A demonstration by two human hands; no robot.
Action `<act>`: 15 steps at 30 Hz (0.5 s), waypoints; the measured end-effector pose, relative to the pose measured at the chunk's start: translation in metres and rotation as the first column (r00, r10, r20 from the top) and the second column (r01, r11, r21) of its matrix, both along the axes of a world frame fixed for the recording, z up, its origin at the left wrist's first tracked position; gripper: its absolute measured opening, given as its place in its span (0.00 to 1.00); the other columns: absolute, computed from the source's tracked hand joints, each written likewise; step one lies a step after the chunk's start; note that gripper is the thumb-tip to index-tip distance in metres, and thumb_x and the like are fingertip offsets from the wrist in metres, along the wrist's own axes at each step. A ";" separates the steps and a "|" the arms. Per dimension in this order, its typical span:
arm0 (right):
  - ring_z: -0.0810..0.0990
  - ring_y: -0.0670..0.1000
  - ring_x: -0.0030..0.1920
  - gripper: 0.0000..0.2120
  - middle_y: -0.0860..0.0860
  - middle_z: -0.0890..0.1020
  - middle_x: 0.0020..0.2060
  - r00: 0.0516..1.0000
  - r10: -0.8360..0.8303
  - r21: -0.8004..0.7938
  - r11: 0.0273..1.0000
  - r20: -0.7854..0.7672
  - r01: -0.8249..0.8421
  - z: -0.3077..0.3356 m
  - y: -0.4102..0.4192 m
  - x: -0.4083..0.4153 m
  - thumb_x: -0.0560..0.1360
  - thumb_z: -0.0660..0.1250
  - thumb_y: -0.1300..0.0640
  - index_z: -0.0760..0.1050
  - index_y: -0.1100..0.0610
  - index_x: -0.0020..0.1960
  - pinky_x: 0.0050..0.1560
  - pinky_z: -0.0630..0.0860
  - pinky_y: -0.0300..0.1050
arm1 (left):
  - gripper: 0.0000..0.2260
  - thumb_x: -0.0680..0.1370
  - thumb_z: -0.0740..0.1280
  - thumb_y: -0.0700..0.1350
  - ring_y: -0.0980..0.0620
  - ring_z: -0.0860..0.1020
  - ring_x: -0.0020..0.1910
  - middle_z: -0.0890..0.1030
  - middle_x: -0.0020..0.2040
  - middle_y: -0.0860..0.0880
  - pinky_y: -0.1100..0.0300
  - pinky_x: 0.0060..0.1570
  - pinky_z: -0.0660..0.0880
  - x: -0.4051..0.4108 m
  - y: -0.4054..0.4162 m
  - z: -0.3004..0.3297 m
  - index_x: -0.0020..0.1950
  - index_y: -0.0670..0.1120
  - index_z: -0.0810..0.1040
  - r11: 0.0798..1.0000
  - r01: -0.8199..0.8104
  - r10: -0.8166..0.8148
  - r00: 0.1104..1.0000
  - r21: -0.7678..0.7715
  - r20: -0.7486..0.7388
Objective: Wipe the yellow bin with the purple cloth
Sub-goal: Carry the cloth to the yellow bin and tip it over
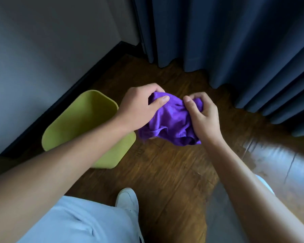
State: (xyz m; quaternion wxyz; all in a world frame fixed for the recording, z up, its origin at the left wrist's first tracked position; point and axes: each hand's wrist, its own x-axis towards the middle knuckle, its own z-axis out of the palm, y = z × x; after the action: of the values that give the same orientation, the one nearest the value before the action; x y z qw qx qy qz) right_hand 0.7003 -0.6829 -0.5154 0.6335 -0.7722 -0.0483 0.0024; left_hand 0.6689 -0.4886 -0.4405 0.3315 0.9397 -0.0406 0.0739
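The yellow bin (81, 120) stands on the wooden floor at the left, close to the wall, its open top facing up and empty inside. My left forearm crosses over its right rim. A crumpled purple cloth (172, 123) hangs in the air to the right of the bin, held by both hands. My left hand (139, 107) grips its upper left part, thumb on top. My right hand (204, 116) pinches its upper right part. The cloth does not touch the bin.
Dark blue curtains (235, 41) hang down to the floor at the back and right. A grey wall with a black baseboard (68, 92) runs behind the bin. My white shoe (127, 200) and light trouser leg are below, on the wooden floor (174, 172).
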 end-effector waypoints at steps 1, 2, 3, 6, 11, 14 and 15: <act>0.81 0.39 0.45 0.08 0.44 0.84 0.44 1.000 0.025 0.046 0.999 0.001 -0.025 0.002 0.001 -0.003 0.80 0.72 0.51 0.78 0.55 0.51 0.51 0.76 0.37 | 0.07 0.80 0.71 0.49 0.64 0.80 0.40 0.84 0.41 0.56 0.70 0.41 0.73 -0.002 0.002 0.005 0.51 0.47 0.84 0.999 -0.039 0.039 0.999 -0.002 0.016; 0.81 0.41 0.47 0.08 0.45 0.84 0.47 0.999 0.051 0.100 0.994 -0.007 -0.050 0.002 0.001 -0.007 0.78 0.74 0.52 0.78 0.54 0.53 0.53 0.76 0.37 | 0.06 0.80 0.71 0.49 0.65 0.80 0.40 0.83 0.41 0.57 0.71 0.42 0.72 -0.003 0.006 0.012 0.51 0.47 0.84 0.997 -0.078 0.078 0.996 -0.009 0.032; 0.82 0.42 0.49 0.10 0.47 0.84 0.49 0.996 0.083 0.160 0.984 -0.021 -0.079 0.003 0.001 -0.009 0.77 0.76 0.52 0.78 0.53 0.54 0.54 0.77 0.38 | 0.06 0.80 0.71 0.49 0.65 0.80 0.41 0.83 0.41 0.58 0.71 0.42 0.73 -0.005 0.009 0.019 0.51 0.47 0.84 0.993 -0.117 0.118 0.992 -0.020 0.045; 0.85 0.48 0.55 0.20 0.51 0.85 0.55 0.980 0.189 0.284 0.945 -0.069 -0.162 0.000 0.004 -0.016 0.72 0.78 0.50 0.77 0.51 0.61 0.55 0.80 0.42 | 0.06 0.80 0.72 0.48 0.61 0.81 0.42 0.84 0.42 0.59 0.70 0.44 0.74 -0.012 0.018 0.038 0.51 0.47 0.85 0.980 -0.196 0.199 0.976 -0.046 0.087; 0.84 0.48 0.61 0.32 0.51 0.84 0.61 0.920 0.367 0.412 0.866 -0.138 -0.284 -0.003 0.024 -0.023 0.72 0.77 0.53 0.71 0.56 0.73 0.57 0.80 0.43 | 0.03 0.80 0.71 0.48 0.61 0.82 0.43 0.84 0.42 0.58 0.65 0.46 0.76 -0.029 0.024 0.054 0.50 0.50 0.84 0.963 -0.233 0.248 0.963 -0.137 0.105; 0.81 0.48 0.67 0.34 0.49 0.82 0.67 0.846 0.508 0.452 0.800 -0.163 -0.393 -0.007 0.031 -0.027 0.74 0.77 0.55 0.67 0.54 0.76 0.60 0.78 0.40 | 0.02 0.80 0.71 0.49 0.61 0.82 0.41 0.84 0.40 0.60 0.64 0.44 0.76 -0.040 0.031 0.057 0.49 0.53 0.83 0.952 -0.211 0.239 0.965 -0.222 0.107; 0.80 0.48 0.68 0.35 0.47 0.82 0.68 0.819 0.547 0.474 0.775 -0.173 -0.418 -0.008 0.032 -0.030 0.74 0.77 0.52 0.67 0.53 0.77 0.61 0.77 0.39 | 0.02 0.81 0.70 0.49 0.62 0.81 0.40 0.84 0.39 0.60 0.64 0.44 0.75 -0.043 0.033 0.060 0.49 0.54 0.82 0.945 -0.201 0.236 0.966 -0.257 0.110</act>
State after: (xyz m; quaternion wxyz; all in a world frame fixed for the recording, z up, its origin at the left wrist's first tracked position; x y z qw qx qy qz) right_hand 0.6708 -0.6510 -0.5233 0.7596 -0.5707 -0.1493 0.2740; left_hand 0.6259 -0.4553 -0.3809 0.4303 0.8831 0.0504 0.1799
